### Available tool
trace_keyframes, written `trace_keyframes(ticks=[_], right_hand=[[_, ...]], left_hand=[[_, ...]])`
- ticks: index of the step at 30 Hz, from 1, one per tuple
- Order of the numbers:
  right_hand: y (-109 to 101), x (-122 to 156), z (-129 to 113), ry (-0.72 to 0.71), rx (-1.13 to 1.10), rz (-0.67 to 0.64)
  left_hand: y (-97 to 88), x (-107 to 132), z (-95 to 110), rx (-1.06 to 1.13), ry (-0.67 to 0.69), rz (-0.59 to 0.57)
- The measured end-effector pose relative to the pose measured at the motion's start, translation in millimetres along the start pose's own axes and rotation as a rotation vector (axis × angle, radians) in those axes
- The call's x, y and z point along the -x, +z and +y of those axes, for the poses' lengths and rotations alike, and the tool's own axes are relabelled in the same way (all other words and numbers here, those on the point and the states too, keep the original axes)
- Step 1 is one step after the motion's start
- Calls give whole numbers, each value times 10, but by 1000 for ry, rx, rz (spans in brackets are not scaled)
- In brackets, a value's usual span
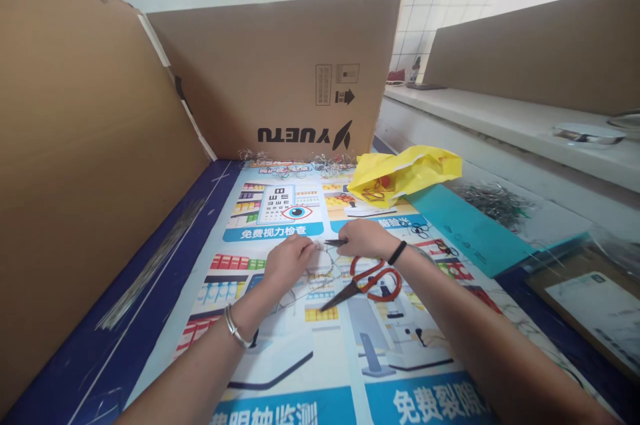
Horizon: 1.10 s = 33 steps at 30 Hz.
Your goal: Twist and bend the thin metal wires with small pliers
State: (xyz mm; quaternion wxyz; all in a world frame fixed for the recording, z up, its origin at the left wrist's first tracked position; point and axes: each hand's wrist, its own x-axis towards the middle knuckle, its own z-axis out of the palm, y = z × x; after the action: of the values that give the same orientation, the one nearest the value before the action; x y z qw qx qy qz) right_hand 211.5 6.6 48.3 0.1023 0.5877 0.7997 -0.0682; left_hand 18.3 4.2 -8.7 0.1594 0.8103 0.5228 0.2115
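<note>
My left hand (289,263) is closed in a pinch on thin wire (327,273) that loops over the printed poster (300,358). My right hand (367,238) is closed around a small dark tool (334,242) whose tip points left toward the left hand's fingers. Red-handled scissors (367,281) lie on the poster just below my right wrist, blades pointing down-left. A silver bangle circles my left wrist and a black band my right.
Cardboard walls stand at the left (75,165) and back (280,78). A yellow plastic bag (403,175) with rubber bands lies behind the hands. Bundles of wire (493,201) sit at the right, more at the back (300,163). A white ledge (500,121) runs along the right.
</note>
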Motion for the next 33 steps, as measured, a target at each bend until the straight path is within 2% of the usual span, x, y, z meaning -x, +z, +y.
trace_keyframes(ticks=[8, 15, 22, 28, 33], right_hand=[[3, 6, -50, -52, 17, 29], [-26, 74, -45, -43, -1, 23], [-73, 130, 31, -34, 39, 25], [-79, 106, 58, -139, -42, -44], [-36, 72, 18, -101, -16, 2]], left_hand=[[0, -24, -41, 203, 66, 3], [6, -30, -46, 347, -41, 31], [-10, -12, -40, 382, -87, 67], [12, -10, -62, 394, -95, 82], [-6, -1, -40, 395, -100, 57]])
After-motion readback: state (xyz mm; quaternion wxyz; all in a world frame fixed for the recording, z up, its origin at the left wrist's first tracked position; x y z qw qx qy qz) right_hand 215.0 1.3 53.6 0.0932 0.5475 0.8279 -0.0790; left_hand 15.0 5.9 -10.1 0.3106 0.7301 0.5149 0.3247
